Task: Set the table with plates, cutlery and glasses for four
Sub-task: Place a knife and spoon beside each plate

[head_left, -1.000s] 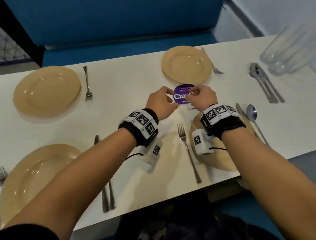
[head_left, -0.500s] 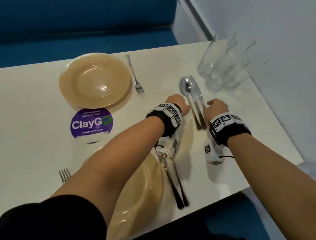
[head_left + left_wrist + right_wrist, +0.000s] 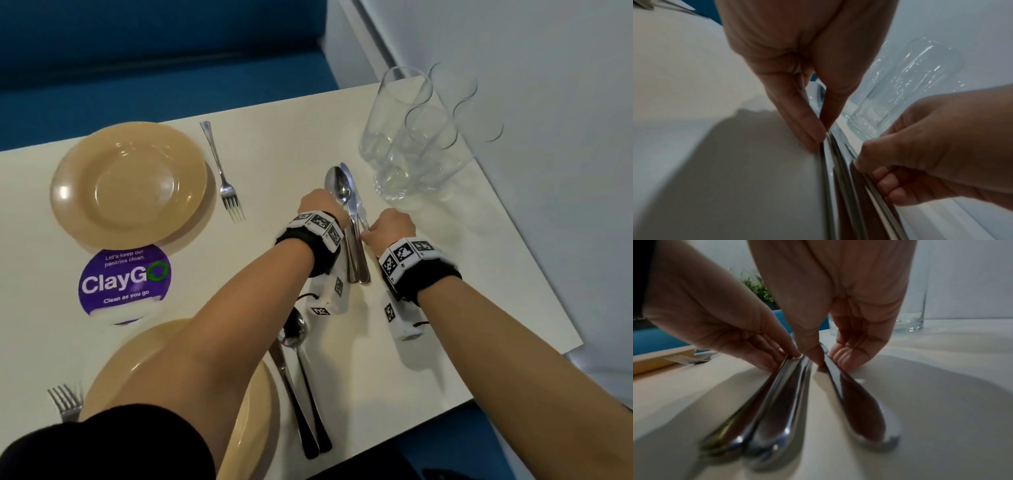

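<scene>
Over at the left of the head view, the white table (image 3: 274, 164) has its widest bare stretch along the left edge, between the far plate (image 3: 128, 181) in the upper left and the near plate (image 3: 253, 411) at the bottom, with a purple round sticker (image 3: 125, 281) between the two. A fork (image 3: 221, 171) lies just right of the far plate, and only the tines of another fork (image 3: 65, 401) show at the lower left, beside the near plate. Right of the near plate a dark-handled spoon (image 3: 301, 359) and knife (image 3: 291, 387) lie side by side, close to the table's near edge.

Toward the middle, loose cutlery lies in a tight bundle: a spoon bowl (image 3: 337, 186) and a knife blade (image 3: 356, 202) point up the frame. The left hand (image 3: 317, 205) comes down on the bundle's left side, thumb and forefinger pinched together on the outer handle (image 3: 826, 154). The right hand (image 3: 390, 224) sits just right of it, fingers curled, thumb and fingers nipping a separate handle (image 3: 855, 402) that splays away from the other two (image 3: 777, 402).

Further right, the clear glasses (image 3: 407, 144) stand clustered in the upper right, near the hands and hard against the pale wall (image 3: 548, 102). Open tabletop remains at the right below them, running to the table's right edge.
</scene>
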Tool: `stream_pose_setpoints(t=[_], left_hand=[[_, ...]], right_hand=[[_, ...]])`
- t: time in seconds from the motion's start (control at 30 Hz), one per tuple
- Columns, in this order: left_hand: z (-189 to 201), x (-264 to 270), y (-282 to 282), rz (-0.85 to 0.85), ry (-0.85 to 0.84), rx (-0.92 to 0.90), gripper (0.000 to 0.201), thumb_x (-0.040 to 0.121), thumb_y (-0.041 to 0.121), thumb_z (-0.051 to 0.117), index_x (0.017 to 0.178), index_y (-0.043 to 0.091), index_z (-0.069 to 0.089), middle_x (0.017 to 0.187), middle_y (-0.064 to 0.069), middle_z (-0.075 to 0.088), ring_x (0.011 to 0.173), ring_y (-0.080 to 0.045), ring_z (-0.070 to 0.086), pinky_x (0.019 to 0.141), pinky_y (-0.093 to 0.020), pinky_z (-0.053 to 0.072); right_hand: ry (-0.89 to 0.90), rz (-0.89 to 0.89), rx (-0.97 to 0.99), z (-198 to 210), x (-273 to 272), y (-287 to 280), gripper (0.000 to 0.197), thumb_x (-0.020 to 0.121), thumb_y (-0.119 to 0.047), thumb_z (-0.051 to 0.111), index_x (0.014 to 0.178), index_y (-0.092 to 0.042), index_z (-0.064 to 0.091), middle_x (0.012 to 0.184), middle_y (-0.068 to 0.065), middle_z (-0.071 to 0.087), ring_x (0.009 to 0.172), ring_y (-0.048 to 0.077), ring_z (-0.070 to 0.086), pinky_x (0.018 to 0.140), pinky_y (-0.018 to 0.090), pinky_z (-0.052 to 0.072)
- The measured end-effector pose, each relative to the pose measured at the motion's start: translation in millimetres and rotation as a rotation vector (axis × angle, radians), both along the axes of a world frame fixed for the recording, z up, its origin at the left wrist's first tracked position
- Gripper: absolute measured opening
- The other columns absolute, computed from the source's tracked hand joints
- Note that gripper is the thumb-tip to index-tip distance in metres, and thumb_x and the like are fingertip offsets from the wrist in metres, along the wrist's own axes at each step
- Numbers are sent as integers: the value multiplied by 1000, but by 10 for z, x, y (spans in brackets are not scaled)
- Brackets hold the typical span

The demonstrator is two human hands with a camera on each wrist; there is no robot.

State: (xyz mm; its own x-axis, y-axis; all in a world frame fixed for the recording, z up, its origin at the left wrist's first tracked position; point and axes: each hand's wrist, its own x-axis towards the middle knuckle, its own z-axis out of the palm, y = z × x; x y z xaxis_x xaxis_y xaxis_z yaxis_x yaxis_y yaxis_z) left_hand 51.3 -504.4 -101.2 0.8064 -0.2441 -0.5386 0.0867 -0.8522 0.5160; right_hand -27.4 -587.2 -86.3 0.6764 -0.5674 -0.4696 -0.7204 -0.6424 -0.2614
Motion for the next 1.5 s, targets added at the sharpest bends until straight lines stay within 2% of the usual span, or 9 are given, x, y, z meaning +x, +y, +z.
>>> stream_pose_setpoints(t=[0.1,0.33,0.5,0.67,0.83,1.0,1.13,1.23,1.5], left_hand=[[-19,8,-9,41,47,-29,21,87,15,59,67,12,52,92,-6,70,83,-23,67,70,-28,51],[-91,-18,35,57,26,-69,28,86,16,58,61,15,47,68,-1,58,69,-20,58,60,-23,45],[-83,-17,84,64,47,-87,14,83,18,61,72,12,56,80,-5,66,63,-19,57,49,-22,41],[-78,-29,82,74,63,-86,21,84,19,61,66,13,52,79,-5,66,68,-21,58,54,-23,44],[-57,-49,105,94,82,-127,11,83,19,62,75,11,60,90,-8,74,75,-23,68,65,-27,52],[-53,-70,139,127,136,-162,12,83,17,61,87,7,67,88,-9,75,81,-23,73,74,-31,57],[-23,-75,145,116,147,-156,12,83,20,62,80,9,65,87,-8,75,81,-21,72,74,-29,57],[5,-74,142,98,140,-139,14,83,19,61,84,7,69,89,-8,75,84,-21,72,79,-31,58],[47,-106,161,67,93,-106,11,83,15,58,74,9,60,92,-11,74,86,-26,72,79,-32,57]], right_hand=[[32,36,-26,10,32,0,38,86,-20,60,58,-9,37,59,3,41,70,26,50,64,27,38],[105,165,-110,-24,101,78,39,92,-15,53,59,-11,33,77,6,57,93,29,63,69,28,41],[47,93,-114,-107,119,128,22,97,-13,38,104,0,54,115,17,60,107,34,57,76,33,41],[49,58,-82,-160,125,85,29,92,-14,48,66,-10,36,103,17,59,104,35,58,72,34,39],[76,175,-174,-152,73,99,26,95,-18,47,113,1,48,122,19,50,113,34,51,89,37,41],[145,242,-139,-22,108,36,38,89,-17,58,62,-10,32,98,14,58,84,28,55,68,29,37],[168,303,-143,14,68,24,41,88,-24,59,59,-10,33,79,8,49,71,23,48,56,26,37],[162,308,-122,15,21,8,34,88,-28,57,68,-5,43,71,7,48,66,23,49,58,27,37],[55,220,-98,-26,-70,10,33,85,-19,61,111,0,52,110,19,61,97,34,59,74,32,44]])
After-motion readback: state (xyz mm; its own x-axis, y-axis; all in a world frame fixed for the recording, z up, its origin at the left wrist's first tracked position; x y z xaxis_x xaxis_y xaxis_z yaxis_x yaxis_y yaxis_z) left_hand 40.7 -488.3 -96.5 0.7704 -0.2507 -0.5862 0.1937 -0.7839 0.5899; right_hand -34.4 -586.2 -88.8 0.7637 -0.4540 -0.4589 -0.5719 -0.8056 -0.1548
